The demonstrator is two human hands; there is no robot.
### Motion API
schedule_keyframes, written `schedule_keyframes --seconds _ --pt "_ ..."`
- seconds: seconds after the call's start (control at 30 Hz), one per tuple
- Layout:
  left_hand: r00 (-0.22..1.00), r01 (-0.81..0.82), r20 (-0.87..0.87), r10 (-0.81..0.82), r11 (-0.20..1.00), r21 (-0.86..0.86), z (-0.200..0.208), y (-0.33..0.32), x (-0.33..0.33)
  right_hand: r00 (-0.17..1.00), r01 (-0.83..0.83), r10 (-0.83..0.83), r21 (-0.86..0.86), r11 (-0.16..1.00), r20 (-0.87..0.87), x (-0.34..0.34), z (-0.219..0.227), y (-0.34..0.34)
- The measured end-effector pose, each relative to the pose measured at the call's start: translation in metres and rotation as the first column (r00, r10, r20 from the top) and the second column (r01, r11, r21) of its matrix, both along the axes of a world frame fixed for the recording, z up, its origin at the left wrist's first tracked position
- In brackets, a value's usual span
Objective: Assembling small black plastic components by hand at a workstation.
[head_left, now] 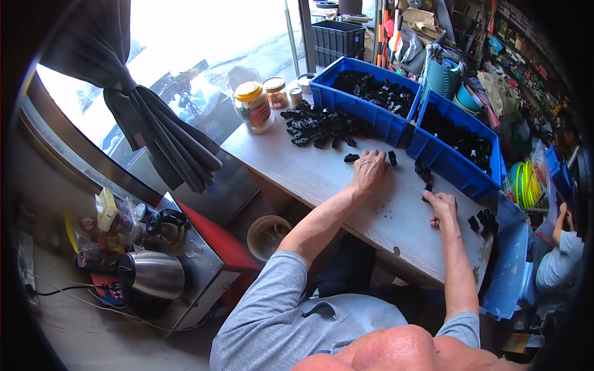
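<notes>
My left hand (369, 170) rests on the pale worktable (297, 162), its fingers curled down and close together. What they hold, if anything, is hidden. A small black part (351, 157) lies just left of it, and another black piece (392, 158) stands by its right side. My right hand (443, 207) is closed, with thumb and forefinger pinching a small black plastic part (426, 194). Just beyond that hand are more black pieces (422, 170). A heap of black plastic parts (322, 125) spreads over the table's far left.
Two blue bins (387, 127) (455, 162) with black parts line the far side. Jars (252, 108) stand at the far left corner; loose black pieces (484, 221) lie at the right edge. Left are a steel kettle (158, 275) and a bucket (253, 238). Another person (560, 260) is far right.
</notes>
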State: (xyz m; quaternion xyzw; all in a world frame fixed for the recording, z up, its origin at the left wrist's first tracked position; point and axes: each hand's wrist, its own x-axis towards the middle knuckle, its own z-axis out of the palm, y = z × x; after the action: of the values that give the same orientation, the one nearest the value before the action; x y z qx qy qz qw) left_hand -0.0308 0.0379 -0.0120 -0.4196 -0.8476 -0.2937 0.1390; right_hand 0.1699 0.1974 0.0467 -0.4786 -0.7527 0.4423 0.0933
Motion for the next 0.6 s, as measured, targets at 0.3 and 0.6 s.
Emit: schedule_keyframes --seconds 0.3,0.6 --pt "0.998 -0.021 0.064 0.001 0.95 0.311 -0.002 0.0 -0.018 0.996 0.002 -0.014 -0.126 0.992 -0.093 -0.001 0.003 -0.015" --pt "0.996 0.071 -0.077 -0.049 0.949 0.307 0.019 0.034 -0.004 0.986 0.027 -0.055 -0.176 0.984 -0.157 0.018 -0.001 -0.013"
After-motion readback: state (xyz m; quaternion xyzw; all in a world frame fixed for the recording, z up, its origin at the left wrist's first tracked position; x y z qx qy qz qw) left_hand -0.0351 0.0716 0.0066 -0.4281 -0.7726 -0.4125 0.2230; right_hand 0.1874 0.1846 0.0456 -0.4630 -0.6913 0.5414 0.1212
